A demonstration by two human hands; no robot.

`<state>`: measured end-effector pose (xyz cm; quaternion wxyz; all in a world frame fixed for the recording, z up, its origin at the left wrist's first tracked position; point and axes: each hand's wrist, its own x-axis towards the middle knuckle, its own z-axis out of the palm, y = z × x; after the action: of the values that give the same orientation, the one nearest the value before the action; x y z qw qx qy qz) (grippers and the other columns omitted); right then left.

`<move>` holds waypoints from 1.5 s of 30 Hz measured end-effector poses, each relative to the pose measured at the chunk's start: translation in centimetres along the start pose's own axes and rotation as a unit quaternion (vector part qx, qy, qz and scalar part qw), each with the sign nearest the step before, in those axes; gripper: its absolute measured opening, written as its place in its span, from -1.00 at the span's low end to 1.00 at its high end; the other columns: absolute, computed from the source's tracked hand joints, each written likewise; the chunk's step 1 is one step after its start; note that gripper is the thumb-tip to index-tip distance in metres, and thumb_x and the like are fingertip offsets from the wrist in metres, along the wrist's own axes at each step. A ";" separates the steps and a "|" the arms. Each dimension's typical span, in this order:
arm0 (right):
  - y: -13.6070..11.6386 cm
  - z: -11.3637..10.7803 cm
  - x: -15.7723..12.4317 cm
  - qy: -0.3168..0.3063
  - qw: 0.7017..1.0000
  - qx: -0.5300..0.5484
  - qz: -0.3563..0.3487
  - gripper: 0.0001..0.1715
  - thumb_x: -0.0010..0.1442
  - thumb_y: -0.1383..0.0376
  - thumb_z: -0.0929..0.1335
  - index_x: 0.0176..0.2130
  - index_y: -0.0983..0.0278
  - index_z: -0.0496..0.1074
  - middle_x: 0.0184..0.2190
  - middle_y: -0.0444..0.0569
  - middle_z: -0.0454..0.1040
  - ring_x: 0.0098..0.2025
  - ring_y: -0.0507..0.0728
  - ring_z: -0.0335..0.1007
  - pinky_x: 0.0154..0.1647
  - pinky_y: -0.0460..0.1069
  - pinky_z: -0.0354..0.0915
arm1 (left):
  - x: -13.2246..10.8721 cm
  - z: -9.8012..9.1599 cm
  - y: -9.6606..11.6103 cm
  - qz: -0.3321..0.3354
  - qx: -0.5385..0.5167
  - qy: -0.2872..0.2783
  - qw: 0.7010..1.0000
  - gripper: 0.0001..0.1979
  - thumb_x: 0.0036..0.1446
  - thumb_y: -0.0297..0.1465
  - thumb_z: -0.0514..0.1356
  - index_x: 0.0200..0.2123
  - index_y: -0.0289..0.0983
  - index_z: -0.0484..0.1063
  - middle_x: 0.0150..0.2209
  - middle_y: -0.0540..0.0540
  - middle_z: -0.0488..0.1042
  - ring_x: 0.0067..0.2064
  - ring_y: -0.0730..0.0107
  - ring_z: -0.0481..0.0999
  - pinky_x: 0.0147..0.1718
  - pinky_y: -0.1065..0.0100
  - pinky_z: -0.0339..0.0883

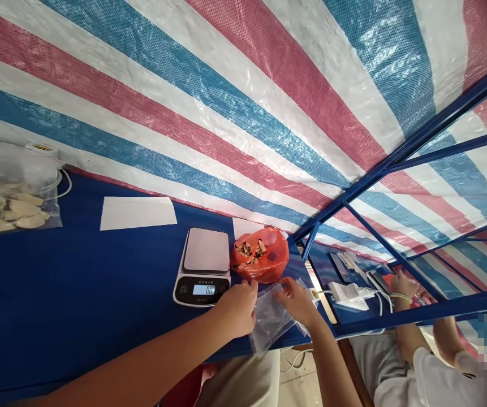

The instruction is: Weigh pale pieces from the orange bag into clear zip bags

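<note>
A clear plastic bag (270, 317) is stretched between my two hands at the table's front edge. My left hand (240, 308) pinches its left side, just right of the digital scale. On the bag's upper right side are the bent fingers of my right hand (296, 299), closed on the plastic. The white scale (206, 250) has nothing on its plate and its display reads 0.0. Right of the scale, behind my hands, an open red plastic bag (277, 259) holds brown and pale dried pieces (251, 252).
A clear bag of pale slices (18, 210) lies at the far left, near a white cable. White paper (138, 213) lies behind the scale to the left. Blue metal bars (370, 226) stand at the right, beyond them a power strip (349, 295) and another person's hand (404, 284).
</note>
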<state>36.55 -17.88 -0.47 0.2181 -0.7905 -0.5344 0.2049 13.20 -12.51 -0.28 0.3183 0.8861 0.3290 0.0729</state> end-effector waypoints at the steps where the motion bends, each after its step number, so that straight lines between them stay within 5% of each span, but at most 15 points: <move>1: -0.2 -0.2 -0.2 -0.010 1.000 0.013 -0.007 -0.74 0.06 0.10 0.40 -0.27 0.19 0.46 -0.43 -0.09 0.50 -0.33 0.19 0.42 -0.25 0.05 0.27 | 0.0 0.0 0.0 -0.001 -0.002 0.001 1.000 -0.37 0.13 -0.45 0.22 0.28 -0.50 0.28 0.05 -0.49 0.48 0.02 -0.16 0.59 -0.02 0.05 0.49; 5: -1.0 -1.1 -1.6 -0.054 0.995 0.084 -0.031 -0.62 0.17 -0.03 0.39 -0.30 0.23 0.47 -0.41 -0.10 0.46 -0.35 0.12 0.36 -0.29 0.00 0.27 | 0.0 0.2 -0.1 0.007 -0.033 0.016 0.999 -0.31 0.15 -0.36 0.21 0.33 -0.44 0.22 0.16 -0.51 0.43 0.06 -0.16 0.58 -0.02 0.07 0.47; 10: -1.2 -2.3 -4.4 -0.044 0.967 0.247 -0.047 -0.58 0.20 -0.07 0.48 -0.26 0.23 0.51 -0.41 -0.12 0.39 -0.37 0.06 0.27 -0.34 -0.05 0.21 | 0.3 0.1 -0.3 0.034 -0.087 0.022 0.995 -0.40 0.07 -0.24 0.28 0.17 -0.33 0.37 0.02 -0.33 0.56 0.03 -0.09 0.58 -0.07 0.16 0.42; 15: -0.4 -3.0 -6.1 0.053 0.961 0.270 -0.004 -0.49 0.17 -0.16 0.48 -0.23 0.22 0.55 -0.42 -0.10 0.41 -0.42 0.07 0.26 -0.40 -0.05 0.23 | 0.8 -1.0 -0.2 0.041 -0.172 0.027 0.984 -0.85 0.00 -0.30 0.29 -0.35 -0.23 0.50 -0.38 -0.04 0.55 -0.28 0.25 0.53 -0.35 0.35 0.19; 19: 0.5 -3.2 -6.5 0.161 0.957 0.241 0.022 -0.40 0.11 -0.24 0.46 -0.26 0.23 0.57 -0.35 -0.05 0.51 -0.34 0.14 0.37 -0.34 -0.04 0.29 | 1.1 -1.8 -0.2 0.050 -0.278 0.010 0.959 -0.73 0.02 -0.26 0.28 -0.57 -0.27 0.34 -0.59 0.07 0.29 -0.46 0.45 0.30 -0.43 0.35 0.01; 24: 1.5 -3.0 -6.5 0.221 0.944 0.242 0.047 -0.32 0.09 -0.27 0.44 -0.15 0.24 0.59 -0.22 0.02 0.59 -0.23 0.21 0.46 -0.29 -0.02 0.35 | 1.5 -1.1 -0.2 0.026 -0.448 -0.017 0.893 -0.68 0.13 -0.14 0.24 -0.45 -0.29 0.40 -0.51 0.07 0.31 -0.42 0.46 0.31 -0.41 0.39 0.15; 28: 2.3 -4.0 -4.9 0.207 0.959 0.185 0.052 -0.26 0.13 -0.30 0.39 -0.12 0.27 0.59 -0.27 0.03 0.58 -0.25 0.21 0.46 -0.31 -0.02 0.34 | 2.0 0.2 0.9 -0.021 -0.576 -0.040 0.816 -0.70 0.16 -0.16 0.27 -0.31 -0.26 0.33 -0.39 0.01 0.46 -0.39 0.43 0.44 -0.39 0.37 0.38; 33: 4.9 -7.6 -1.6 0.165 0.982 0.043 0.077 -0.16 0.24 -0.28 0.21 0.08 0.30 0.51 -0.40 0.01 0.54 -0.38 0.22 0.47 -0.39 0.03 0.31 | 3.2 1.0 2.7 -0.073 -0.634 0.006 0.770 -0.75 0.19 -0.30 0.32 -0.32 -0.29 0.32 -0.35 -0.06 0.57 -0.50 0.51 0.48 -0.42 0.37 0.47; 36: 6.7 -8.3 -1.0 0.137 0.987 0.014 0.084 -0.24 0.05 -0.13 0.39 0.09 0.25 0.49 -0.22 0.07 0.61 -0.28 0.27 0.53 -0.30 0.08 0.36 | 3.7 1.1 3.1 -0.105 -0.673 0.046 0.731 -0.79 0.21 -0.32 0.32 -0.30 -0.32 0.39 -0.34 -0.08 0.58 -0.47 0.52 0.51 -0.33 0.35 0.53; 39: 7.8 -7.2 -1.4 0.094 0.993 -0.005 0.067 -0.24 -0.14 0.01 0.50 0.06 0.18 0.52 -0.08 0.07 0.63 -0.20 0.29 0.56 -0.17 0.11 0.39 | 3.7 1.4 3.3 -0.119 -0.687 0.076 0.713 -0.76 0.18 -0.29 0.36 -0.30 -0.33 0.43 -0.32 -0.09 0.59 -0.46 0.52 0.51 -0.29 0.33 0.56; 45: 8.0 -3.8 -1.2 0.129 0.989 0.017 0.074 -0.48 -0.05 0.04 0.45 -0.09 0.17 0.50 -0.20 0.04 0.61 -0.12 0.32 0.55 -0.06 0.15 0.37 | 3.4 1.5 4.1 -0.093 -0.683 0.093 0.719 -0.77 0.20 -0.28 0.35 -0.26 -0.33 0.46 -0.30 -0.10 0.59 -0.44 0.53 0.51 -0.31 0.36 0.54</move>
<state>44.27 -22.14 -1.77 0.2825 -0.8437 -0.4386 0.1261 18.56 -13.50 0.82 0.8097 0.3825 0.2987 0.3299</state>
